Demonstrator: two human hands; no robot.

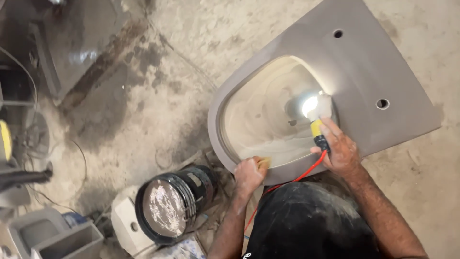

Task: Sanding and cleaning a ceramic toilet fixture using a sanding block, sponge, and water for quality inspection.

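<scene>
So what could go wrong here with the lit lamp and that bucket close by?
The lit lamp in the right hand sits close to the grey toilet bowl rim and may knock it. Its red cable trails under the arm and could snag. The black bucket might get kicked.

A label (pixel 194 179), small, pale and roughly rectangular, sits on the side of the black bucket (pixel 175 201), just left of the left hand (pixel 249 173). Below that hand, at the bottom edge, lies a crumpled blue-and-white printed wrapper (pixel 184 250) (partly cut off). No screens or signs show.
</scene>
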